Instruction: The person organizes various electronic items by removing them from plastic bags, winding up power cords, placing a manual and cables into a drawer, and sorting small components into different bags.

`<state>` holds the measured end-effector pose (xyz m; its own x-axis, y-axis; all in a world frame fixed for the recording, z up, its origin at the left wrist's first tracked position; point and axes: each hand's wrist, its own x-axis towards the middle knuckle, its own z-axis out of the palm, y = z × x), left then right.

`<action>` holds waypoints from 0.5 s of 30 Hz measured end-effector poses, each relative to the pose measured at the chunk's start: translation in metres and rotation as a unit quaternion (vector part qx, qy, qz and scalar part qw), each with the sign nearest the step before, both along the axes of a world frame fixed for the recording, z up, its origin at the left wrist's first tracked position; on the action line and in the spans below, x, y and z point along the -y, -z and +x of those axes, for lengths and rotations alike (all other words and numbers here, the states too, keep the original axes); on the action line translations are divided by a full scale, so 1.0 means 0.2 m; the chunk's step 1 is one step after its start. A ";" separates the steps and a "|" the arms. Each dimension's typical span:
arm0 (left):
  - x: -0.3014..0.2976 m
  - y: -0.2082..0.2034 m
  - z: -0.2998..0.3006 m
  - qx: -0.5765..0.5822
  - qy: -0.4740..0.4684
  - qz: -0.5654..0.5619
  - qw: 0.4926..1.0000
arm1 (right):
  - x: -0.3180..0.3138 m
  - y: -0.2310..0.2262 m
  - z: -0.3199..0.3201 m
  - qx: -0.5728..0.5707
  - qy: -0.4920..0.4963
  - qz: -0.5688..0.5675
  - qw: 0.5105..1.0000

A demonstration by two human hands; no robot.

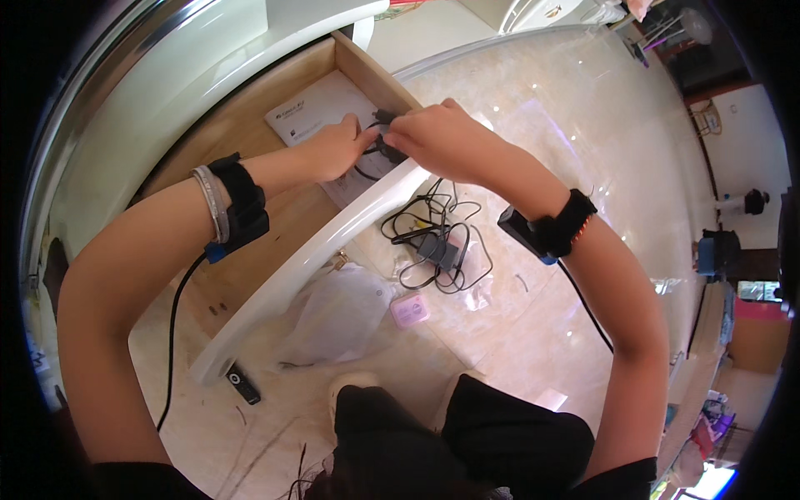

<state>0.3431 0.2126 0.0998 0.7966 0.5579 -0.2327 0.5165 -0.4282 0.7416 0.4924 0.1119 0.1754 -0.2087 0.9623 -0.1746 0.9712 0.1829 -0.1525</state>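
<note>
Both hands meet over an open wooden drawer (pixel 221 150) with a curved white front. My left hand (pixel 337 148) is closed, its thumb and fingers pinching a coiled black cable (pixel 390 150). From the other side, my right hand (pixel 446 140) grips the same cable with its fingers bent around it. A dark plug or connector end pokes up between the hands, and a loop of cord hangs below. Part of the cable is hidden by the fingers. Beneath it, a white printed booklet (pixel 312 104) lies on the drawer's bottom.
On the tiled floor lie tangled black cords with a grey power adapter (pixel 439 250), a pink box (pixel 410 310), a whitish plastic bag (pixel 342 312) and a black remote control (pixel 243 383). The white cabinet (pixel 225 50) stands behind the drawer. My feet are just below the bag.
</note>
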 end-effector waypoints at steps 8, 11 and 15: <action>-0.01 0.07 -0.09 0.015 0.181 0.161 0.970 | -0.08 0.03 0.00 0.009 0.120 -0.124 0.985; -0.01 -0.01 -0.02 -0.024 0.211 0.230 0.950 | -0.13 0.02 -0.01 0.056 0.115 -0.160 0.979; 0.02 0.03 0.01 0.048 0.160 0.262 0.950 | -0.16 0.06 -0.01 0.075 0.101 -0.179 0.976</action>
